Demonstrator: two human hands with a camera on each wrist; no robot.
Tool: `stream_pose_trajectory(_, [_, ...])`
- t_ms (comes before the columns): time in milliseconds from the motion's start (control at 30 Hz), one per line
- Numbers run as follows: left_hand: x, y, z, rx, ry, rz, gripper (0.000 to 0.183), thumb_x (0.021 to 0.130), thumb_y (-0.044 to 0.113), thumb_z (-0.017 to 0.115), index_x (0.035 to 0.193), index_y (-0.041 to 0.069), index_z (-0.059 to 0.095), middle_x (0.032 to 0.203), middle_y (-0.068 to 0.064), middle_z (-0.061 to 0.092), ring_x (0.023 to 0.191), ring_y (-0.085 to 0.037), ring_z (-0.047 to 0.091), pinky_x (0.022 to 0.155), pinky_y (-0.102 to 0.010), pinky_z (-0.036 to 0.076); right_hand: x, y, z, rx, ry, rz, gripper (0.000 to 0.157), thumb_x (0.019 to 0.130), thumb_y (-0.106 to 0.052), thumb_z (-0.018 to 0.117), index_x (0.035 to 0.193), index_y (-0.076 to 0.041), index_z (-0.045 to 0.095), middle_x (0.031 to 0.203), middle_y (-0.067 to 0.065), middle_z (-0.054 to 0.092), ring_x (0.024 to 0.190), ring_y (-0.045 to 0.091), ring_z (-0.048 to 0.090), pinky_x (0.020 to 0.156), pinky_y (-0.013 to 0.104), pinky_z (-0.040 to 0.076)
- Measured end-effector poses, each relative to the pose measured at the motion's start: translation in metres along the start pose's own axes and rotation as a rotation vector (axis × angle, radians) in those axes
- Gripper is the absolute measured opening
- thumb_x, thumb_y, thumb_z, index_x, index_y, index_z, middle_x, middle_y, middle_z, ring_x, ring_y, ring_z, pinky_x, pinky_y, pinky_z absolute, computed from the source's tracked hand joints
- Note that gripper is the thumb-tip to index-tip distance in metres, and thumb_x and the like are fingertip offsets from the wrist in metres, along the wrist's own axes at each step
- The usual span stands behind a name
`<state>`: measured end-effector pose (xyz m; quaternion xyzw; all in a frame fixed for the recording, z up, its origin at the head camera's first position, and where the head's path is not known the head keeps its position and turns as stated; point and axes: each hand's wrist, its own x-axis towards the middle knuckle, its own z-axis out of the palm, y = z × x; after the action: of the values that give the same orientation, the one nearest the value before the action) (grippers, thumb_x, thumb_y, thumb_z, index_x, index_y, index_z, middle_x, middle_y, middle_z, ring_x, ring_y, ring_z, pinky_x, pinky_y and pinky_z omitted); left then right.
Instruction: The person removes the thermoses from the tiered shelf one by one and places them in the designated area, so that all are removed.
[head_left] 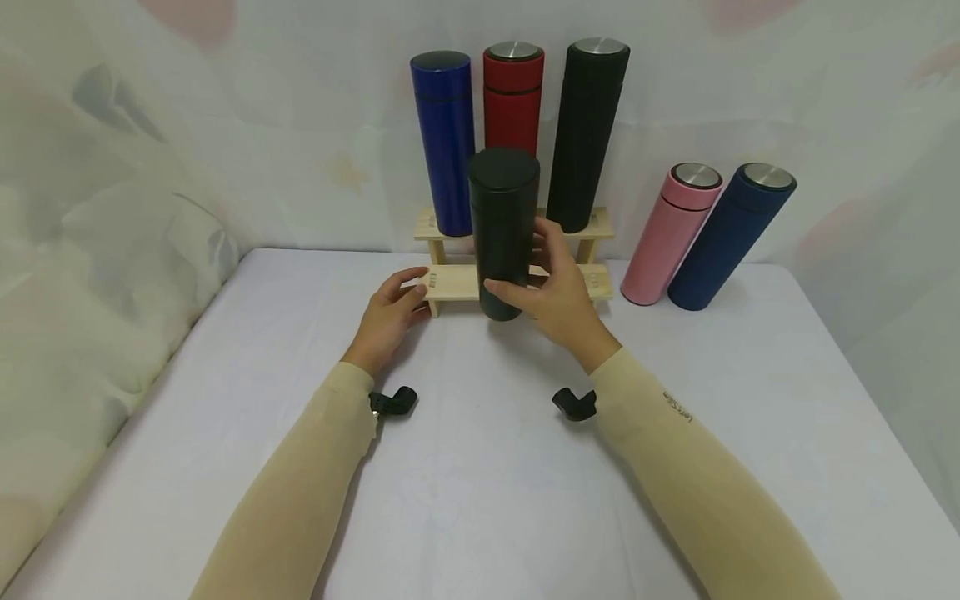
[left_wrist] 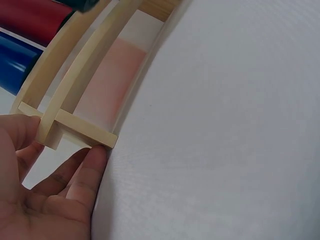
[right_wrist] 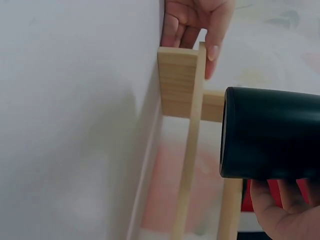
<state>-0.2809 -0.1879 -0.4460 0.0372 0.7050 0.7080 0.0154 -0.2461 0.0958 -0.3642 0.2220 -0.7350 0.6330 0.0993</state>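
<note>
My right hand grips a dark green thermos bottle, thumb in front and fingers along its right side. The bottle is upright, held in front of a two-step wooden stand; in the right wrist view the bottle's base is apart from the lower shelf. My left hand holds the stand's left end. The left wrist view has its thumb at the shelf end and fingers by the leg. Blue, red and black bottles stand on the upper step.
A pink bottle and a navy bottle stand on the white table to the right of the stand. A patterned cloth hangs behind, and a draped cloth borders the left side. A small dark device sits at each wrist.
</note>
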Motion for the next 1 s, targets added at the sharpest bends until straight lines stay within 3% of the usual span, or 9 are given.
stream_pose_trajectory(433, [0.000,0.000,0.001,0.003,0.016,-0.004,0.043,0.115,0.017,0.060,0.158,0.010,0.056,0.149,-0.023,0.056,0.129,-0.036,0.062,0.110,-0.044,0.054,-0.019,-0.005,-0.049,0.041,0.078,-0.018,0.082,0.091,-0.005,0.088,0.158,-0.018,0.042,0.147,0.009,0.054,0.130,0.032,0.059,0.107,0.049,0.056])
stream_pose_trajectory(600, [0.000,0.000,0.001,0.011,0.020,-0.003,0.043,0.115,0.017,0.060,0.157,0.010,0.056,0.149,-0.023,0.056,0.130,-0.036,0.062,0.110,-0.043,0.054,-0.021,-0.006,-0.071,0.011,0.150,-0.019,0.081,0.092,-0.005,0.088,0.157,-0.019,0.042,0.148,0.009,0.053,0.132,0.033,0.060,0.107,0.047,0.056])
stream_pose_trajectory(867, [0.003,-0.001,0.004,0.016,0.013,0.001,0.043,0.115,0.018,0.061,0.157,0.010,0.057,0.150,-0.023,0.055,0.132,-0.035,0.062,0.109,-0.042,0.054,-0.024,-0.020,-0.110,0.008,0.286,0.024,0.081,0.092,-0.008,0.089,0.157,-0.025,0.043,0.150,0.010,0.055,0.137,0.034,0.058,0.121,0.049,0.043])
stream_pose_trajectory(1000, [0.004,-0.001,0.003,0.012,0.010,0.005,0.043,0.115,0.018,0.060,0.157,0.009,0.056,0.151,-0.023,0.054,0.132,-0.035,0.061,0.110,-0.042,0.054,-0.024,-0.023,-0.126,-0.016,0.325,0.040,0.083,0.093,-0.010,0.089,0.158,-0.026,0.041,0.153,0.010,0.052,0.139,0.033,0.056,0.120,0.046,0.044])
